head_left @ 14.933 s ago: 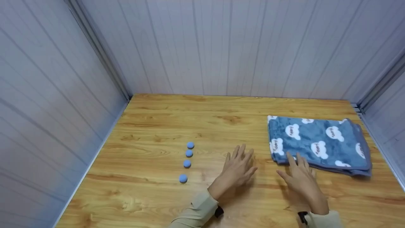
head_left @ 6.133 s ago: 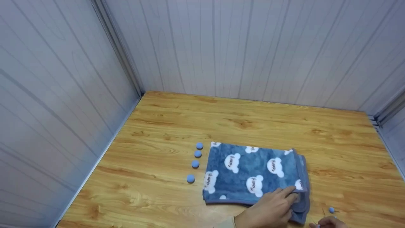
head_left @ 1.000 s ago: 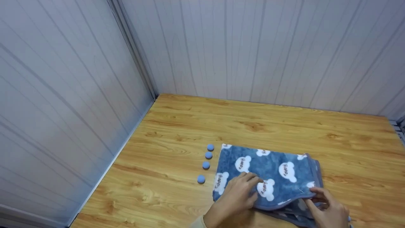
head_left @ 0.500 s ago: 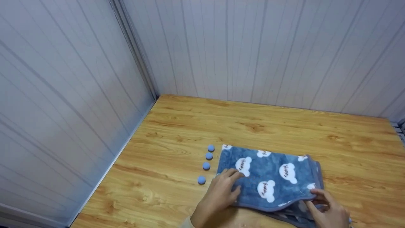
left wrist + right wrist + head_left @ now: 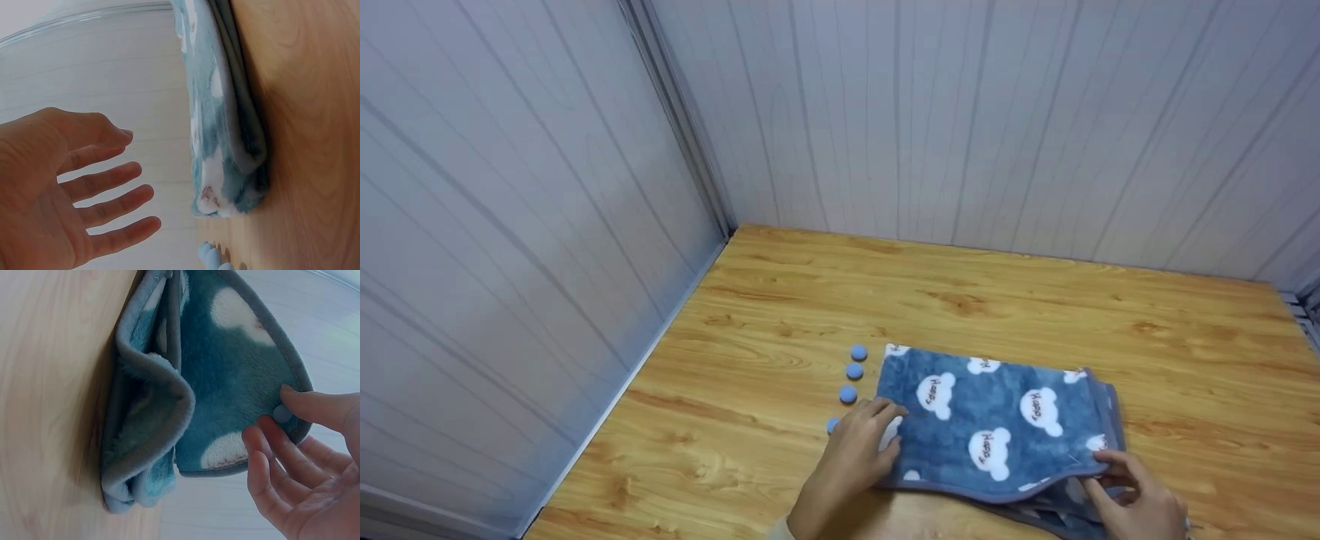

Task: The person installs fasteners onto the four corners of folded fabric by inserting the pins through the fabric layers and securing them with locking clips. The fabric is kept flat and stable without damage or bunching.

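A folded blue blanket [image 5: 1012, 405] with white bear-head prints lies on the table. My right hand [image 5: 1144, 495] pinches its near right corner, which is lifted off the layers below. In the right wrist view, a light blue round knob [image 5: 282, 413] sits between thumb and fingers [image 5: 281, 439], against the blanket's underside. A thin pin-like line [image 5: 1071, 457] shows on top of the cloth near that corner. My left hand [image 5: 851, 446], fingers loosely bent and holding nothing, hovers at the blanket's left edge, partly covering the nearest of several round blue caps [image 5: 848, 394].
The caps stand in a row along the blanket's left side on the wooden table [image 5: 720, 420]. A bit of blue [image 5: 1187, 519] shows just right of my right hand. Pale panel walls [image 5: 840, 112] rise behind and at the left.
My left hand has moved left across the blanket toward the row of caps. My right hand keeps its pinch on the corner. Earlier, the blanket lay farther right and was brought beside the caps.
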Demonstrator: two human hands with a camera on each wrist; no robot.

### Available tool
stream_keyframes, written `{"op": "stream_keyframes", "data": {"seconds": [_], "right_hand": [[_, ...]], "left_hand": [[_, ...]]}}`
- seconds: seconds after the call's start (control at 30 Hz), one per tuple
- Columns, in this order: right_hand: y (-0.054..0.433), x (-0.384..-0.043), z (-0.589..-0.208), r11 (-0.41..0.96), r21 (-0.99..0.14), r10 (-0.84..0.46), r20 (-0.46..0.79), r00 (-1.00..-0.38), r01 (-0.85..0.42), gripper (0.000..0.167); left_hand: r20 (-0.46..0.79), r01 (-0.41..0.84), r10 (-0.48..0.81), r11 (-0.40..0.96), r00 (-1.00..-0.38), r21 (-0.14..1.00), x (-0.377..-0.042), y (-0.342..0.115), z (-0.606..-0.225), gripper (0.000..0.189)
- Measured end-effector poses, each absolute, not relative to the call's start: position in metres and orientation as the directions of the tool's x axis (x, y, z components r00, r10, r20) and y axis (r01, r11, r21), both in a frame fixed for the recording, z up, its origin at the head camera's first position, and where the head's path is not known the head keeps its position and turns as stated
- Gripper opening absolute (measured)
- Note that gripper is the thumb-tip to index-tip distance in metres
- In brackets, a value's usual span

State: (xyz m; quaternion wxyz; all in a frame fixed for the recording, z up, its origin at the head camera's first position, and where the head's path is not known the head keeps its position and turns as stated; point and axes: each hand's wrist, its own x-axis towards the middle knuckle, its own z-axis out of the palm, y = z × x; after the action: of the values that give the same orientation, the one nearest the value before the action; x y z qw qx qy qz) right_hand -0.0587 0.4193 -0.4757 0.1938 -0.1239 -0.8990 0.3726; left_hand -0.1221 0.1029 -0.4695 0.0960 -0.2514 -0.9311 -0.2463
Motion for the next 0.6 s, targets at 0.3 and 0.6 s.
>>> {"op": "stream_keyframes", "data": {"seconds": [0.3,0.6], "right_hand": [[0.419,-0.058,-0.476,0.695,-0.711,0.377,0.235,-0.896,0.107,0.031],[0.421,-0.057,-0.477,0.686,-0.722,0.364,0.238,-0.901,0.087,0.030]], "left_hand": [[0.287,0.462,0.371,0.794,-0.883,0.395,-0.122,0.089,-0.477,0.025],[0.272,0.418,0.329,0.810,-0.904,0.411,-0.120,0.074,-0.483,0.019]]}}
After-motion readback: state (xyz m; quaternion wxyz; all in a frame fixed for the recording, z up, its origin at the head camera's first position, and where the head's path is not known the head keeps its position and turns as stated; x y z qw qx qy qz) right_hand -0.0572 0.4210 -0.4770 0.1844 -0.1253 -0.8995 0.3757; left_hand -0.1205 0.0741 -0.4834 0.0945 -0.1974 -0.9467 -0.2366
